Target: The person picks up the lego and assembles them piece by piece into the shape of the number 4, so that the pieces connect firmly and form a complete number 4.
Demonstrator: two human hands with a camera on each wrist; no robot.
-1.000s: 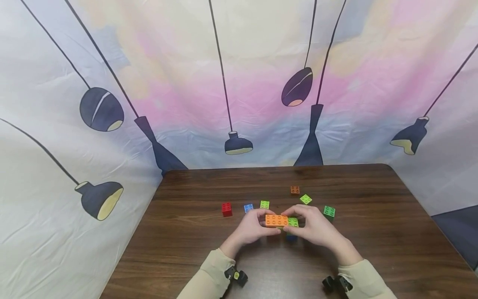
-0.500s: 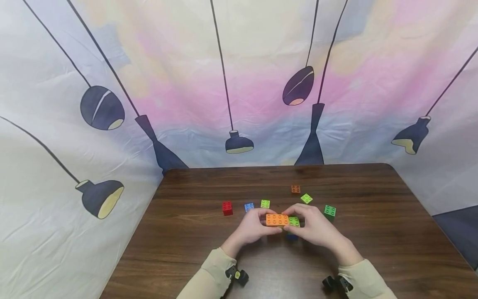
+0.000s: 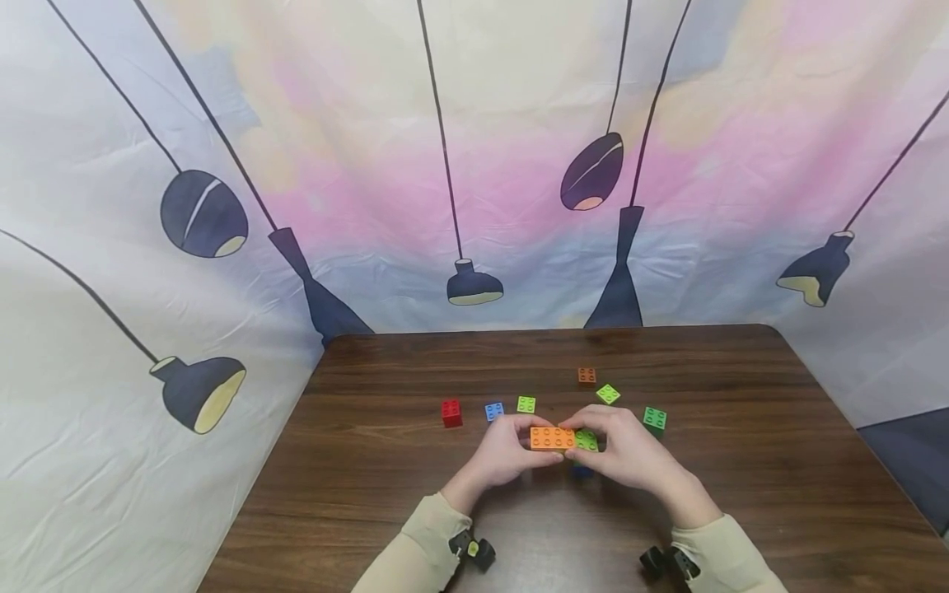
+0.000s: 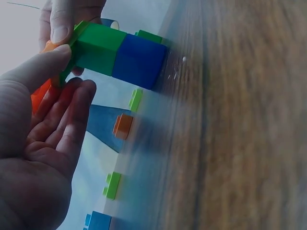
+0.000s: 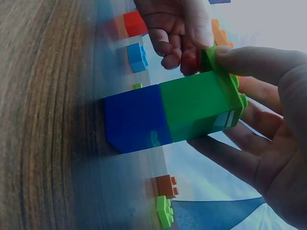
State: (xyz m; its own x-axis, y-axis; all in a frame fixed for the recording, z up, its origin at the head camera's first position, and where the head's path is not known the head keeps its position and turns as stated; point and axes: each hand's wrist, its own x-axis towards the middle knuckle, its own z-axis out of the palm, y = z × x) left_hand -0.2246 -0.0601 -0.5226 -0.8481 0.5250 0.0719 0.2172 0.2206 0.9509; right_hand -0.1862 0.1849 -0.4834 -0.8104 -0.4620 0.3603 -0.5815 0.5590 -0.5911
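A small tower of toy building bricks stands between the hands: a blue brick at the bottom, a green brick above it, then a thin light green plate. On the plate's left part sits an orange brick, reaching out past the tower to the left. My left hand pinches the orange brick's end between thumb and fingers. From the other side my right hand pinches the light green plate, its thumb in front. The blue brick appears to rest on the table; its underside is hidden.
Loose bricks lie behind the hands on the dark wooden table: red, light blue, two thin light green pieces, a brown-orange brick and a green one. A printed cloth hangs behind the table.
Both hands keep their hold. The orange brick and the left hand have shifted very slightly to the right; the loose bricks lie as before.
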